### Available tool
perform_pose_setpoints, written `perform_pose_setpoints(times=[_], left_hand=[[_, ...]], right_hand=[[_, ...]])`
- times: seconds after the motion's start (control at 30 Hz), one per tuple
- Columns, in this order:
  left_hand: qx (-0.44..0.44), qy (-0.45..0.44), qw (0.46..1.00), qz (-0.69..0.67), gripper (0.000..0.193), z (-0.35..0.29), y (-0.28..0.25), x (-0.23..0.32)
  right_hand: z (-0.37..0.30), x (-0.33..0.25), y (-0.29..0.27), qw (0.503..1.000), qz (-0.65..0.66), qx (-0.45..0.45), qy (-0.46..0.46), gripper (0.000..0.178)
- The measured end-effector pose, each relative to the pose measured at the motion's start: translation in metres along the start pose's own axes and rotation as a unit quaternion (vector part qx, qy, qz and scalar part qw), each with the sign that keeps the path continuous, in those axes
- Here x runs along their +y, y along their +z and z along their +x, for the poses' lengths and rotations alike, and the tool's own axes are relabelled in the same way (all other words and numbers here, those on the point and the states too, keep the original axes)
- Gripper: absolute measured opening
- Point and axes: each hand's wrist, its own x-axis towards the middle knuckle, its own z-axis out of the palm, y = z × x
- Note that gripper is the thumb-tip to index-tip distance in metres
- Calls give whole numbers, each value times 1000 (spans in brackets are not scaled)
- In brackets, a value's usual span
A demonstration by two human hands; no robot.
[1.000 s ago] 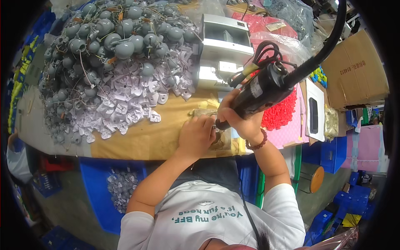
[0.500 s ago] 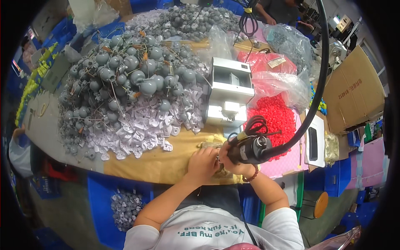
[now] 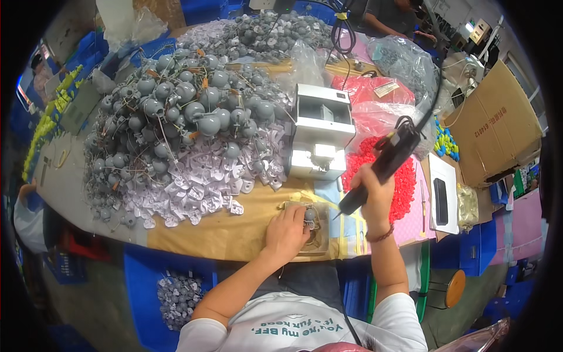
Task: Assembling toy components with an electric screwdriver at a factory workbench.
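Note:
My right hand [image 3: 376,196] is closed around a black electric screwdriver [image 3: 394,154]. It is tilted, with its thin bit pointing down and left, apart from the work. My left hand [image 3: 286,234] rests on a small tray-like fixture [image 3: 319,249] at the table's front edge. Its fingers are closed on a small grey ball-shaped part [image 3: 309,216], partly hidden by the fingers. Just beyond the fixture stands a white box-shaped machine [image 3: 322,120]. White plastic pieces [image 3: 196,190] lie heaped to the left, below a large pile of grey balls with wires [image 3: 205,120].
Small red parts [image 3: 404,193] are heaped right of the machine, with red and clear bags [image 3: 404,64] behind. An open cardboard box [image 3: 498,129] stands at the right. A blue bin [image 3: 138,281] with grey parts sits below the table edge. Another person's arm [image 3: 378,23] shows at the back.
My right hand has lifted the screwdriver off the part and moved it up and right, tilting it. My left hand stays at the fixture, where the grey ball part now shows.

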Motion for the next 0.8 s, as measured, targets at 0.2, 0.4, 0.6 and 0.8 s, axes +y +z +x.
perform_pose_setpoints(times=[0.2, 0.4, 0.6, 0.8], left_hand=[[4, 35, 999, -32, 39, 0, -4, 1], [36, 60, 997, -33, 34, -8, -5, -5], [35, 65, 997, -27, 34, -7, -4, -3], [38, 68, 997, -25, 34, -8, -3, -4]], right_hand=[[27, 65, -68, 996, -36, 85, 11, 33], [-37, 67, -33, 956, -261, -90, -104, 28], [-72, 85, -11, 962, -199, -183, 47, 18], [-71, 96, 2, 981, -116, -144, 61, 11]])
